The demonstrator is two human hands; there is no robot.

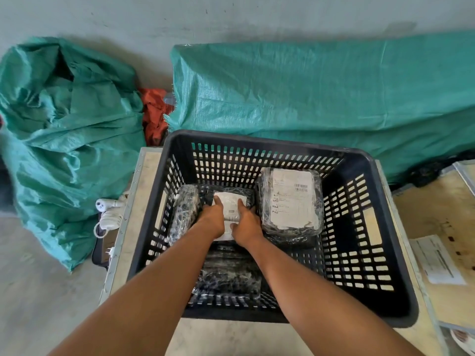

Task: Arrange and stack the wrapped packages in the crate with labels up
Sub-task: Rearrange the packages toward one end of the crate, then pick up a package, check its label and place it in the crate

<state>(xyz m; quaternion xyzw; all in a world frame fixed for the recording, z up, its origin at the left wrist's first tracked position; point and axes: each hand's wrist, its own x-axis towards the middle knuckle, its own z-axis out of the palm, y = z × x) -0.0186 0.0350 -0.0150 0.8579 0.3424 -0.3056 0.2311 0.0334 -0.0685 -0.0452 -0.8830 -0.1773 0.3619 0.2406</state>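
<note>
A black slatted crate point(385, 227) stands on a wooden surface. Inside, at the back middle, lies a black wrapped package with a white label up point(230, 201). My left hand point(212, 218) and my right hand point(246, 223) both rest on it, fingers pressing its label. To the left a wrapped package point(183, 211) stands on its side against the crate wall, no label showing. At the back right a larger package point(291, 201) lies with its white barcode label up, on top of another one. A further black package point(231, 273) lies at the front, between my forearms.
Green woven sacks lie beyond the crate, one crumpled at left point(66, 140) and one long at the back point(308, 98), with orange cloth point(155, 111) between them. A white controller and cable point(109, 211) lie left of the crate. A paper sheet point(438, 260) rests on a board at right.
</note>
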